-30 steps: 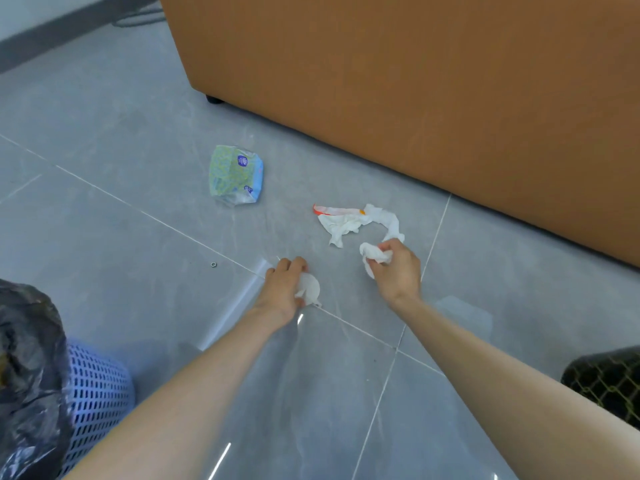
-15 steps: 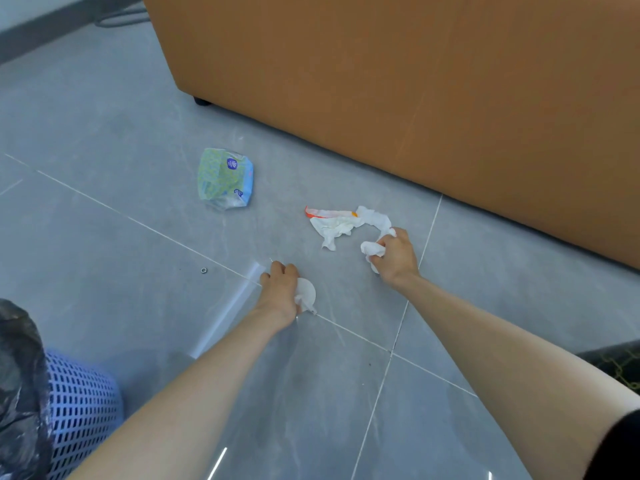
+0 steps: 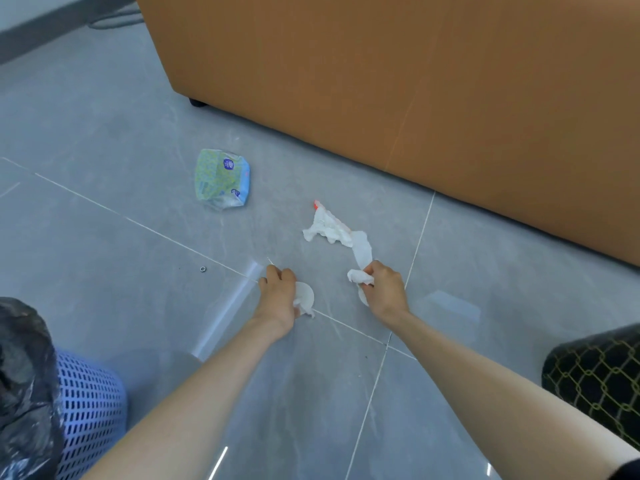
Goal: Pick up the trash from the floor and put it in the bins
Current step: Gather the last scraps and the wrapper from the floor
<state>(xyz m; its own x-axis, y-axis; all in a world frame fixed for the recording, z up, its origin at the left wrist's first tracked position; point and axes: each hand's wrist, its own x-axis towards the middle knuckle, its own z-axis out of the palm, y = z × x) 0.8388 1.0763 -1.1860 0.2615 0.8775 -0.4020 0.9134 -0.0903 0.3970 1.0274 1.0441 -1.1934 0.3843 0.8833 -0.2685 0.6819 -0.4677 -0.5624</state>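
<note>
The person's two bare hands are low over the grey tiled floor [image 3: 104, 133], close together and just in front of the long orange-brown cabinet [image 3: 415, 81].

The left hand [image 3: 278, 297] has its fingers curled down and holds a small round white pad [image 3: 306, 295] under its thumb side. The pad sits right at a tile seam, and whether it is touching the floor cannot be told.

The right hand [image 3: 386, 289] is closed in a pinch on the near end of a long white tissue [image 3: 362, 249]. The tissue runs as a twisted strip away from the hand toward the cabinet, then spreads into a crumpled bunch on the floor with a red-orange tip at its far end.

A crushed green and blue packet [image 3: 221, 180] lies by itself on the floor, to the left of the tissue and well apart from both hands, near the cabinet's dark corner foot [image 3: 198, 102]. A tiny metal ring [image 3: 203, 269] lies on the floor to the left of the left hand.

At the lower left stands a blue slotted bin [image 3: 91, 410] lined with a black bag [image 3: 24, 375]. At the right edge of the view is a black bin [image 3: 595, 379] with a gold chain pattern. Both bins are well apart from the hands.
</note>
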